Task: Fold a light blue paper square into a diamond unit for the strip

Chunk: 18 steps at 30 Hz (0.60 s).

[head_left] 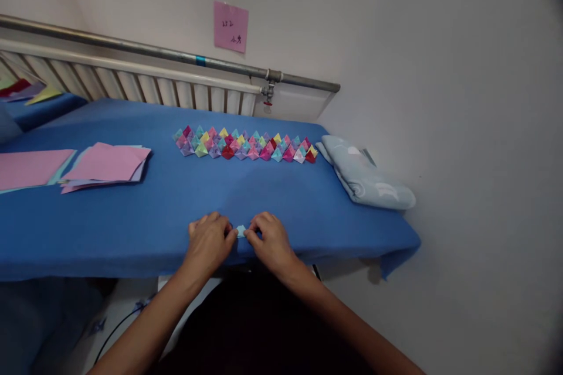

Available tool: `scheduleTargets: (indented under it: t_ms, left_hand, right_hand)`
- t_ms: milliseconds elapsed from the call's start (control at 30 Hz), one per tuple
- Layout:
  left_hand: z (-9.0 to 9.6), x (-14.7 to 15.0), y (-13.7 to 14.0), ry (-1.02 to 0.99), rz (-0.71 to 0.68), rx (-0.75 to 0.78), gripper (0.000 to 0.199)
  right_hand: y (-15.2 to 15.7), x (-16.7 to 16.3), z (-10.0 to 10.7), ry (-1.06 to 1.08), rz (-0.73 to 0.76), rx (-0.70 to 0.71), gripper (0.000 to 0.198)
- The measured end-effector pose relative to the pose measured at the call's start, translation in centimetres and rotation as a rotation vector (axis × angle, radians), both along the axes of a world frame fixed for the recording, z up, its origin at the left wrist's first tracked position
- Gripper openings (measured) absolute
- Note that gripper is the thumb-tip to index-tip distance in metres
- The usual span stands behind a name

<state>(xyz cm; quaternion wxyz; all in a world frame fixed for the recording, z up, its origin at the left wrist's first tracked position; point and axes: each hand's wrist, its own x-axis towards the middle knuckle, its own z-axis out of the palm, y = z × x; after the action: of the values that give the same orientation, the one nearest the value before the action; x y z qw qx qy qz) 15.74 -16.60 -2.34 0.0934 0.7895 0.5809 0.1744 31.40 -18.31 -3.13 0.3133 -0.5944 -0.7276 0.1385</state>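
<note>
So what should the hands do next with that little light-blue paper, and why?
Maybe press the small light-blue folded paper firmly along its edges. The left hand and right hand already pinch its two sides, and the multicoloured folded-paper shapes beyond them have crisp points, so sharp creases probably help.

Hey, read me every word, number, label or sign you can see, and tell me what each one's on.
"252", probably: handwritten, top line of the pink note on the wall.
"小" and a second character I can't make out: the note's lower line.
Light blue paper piece, folded paper shapes: no readable text.
</note>
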Motion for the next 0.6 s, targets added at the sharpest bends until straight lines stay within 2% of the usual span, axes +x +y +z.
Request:
scheduleTargets:
  t_ms: [233, 433, 600]
  left_hand:
    - [0.3, -0.2, 0.0, 0.015, -0.002, -0.069, 0.023]
    - [2.4, -0.7, 2.1, 0.143, -0.103, -0.363, 0.023]
    - [3.4, -0.9, 3.7, 0.192, -0.179, -0.447, 0.021]
  right_hand:
    - [0.2, 0.0, 0.2, 0.008, 0.001, -0.032, 0.016]
    - [1.5, 0.3, 1.6, -0.032, 0.03, -0.24, 0.017]
    - [2.1, 0.3, 2.3, -0.039, 0.049, -0.294, 0.015]
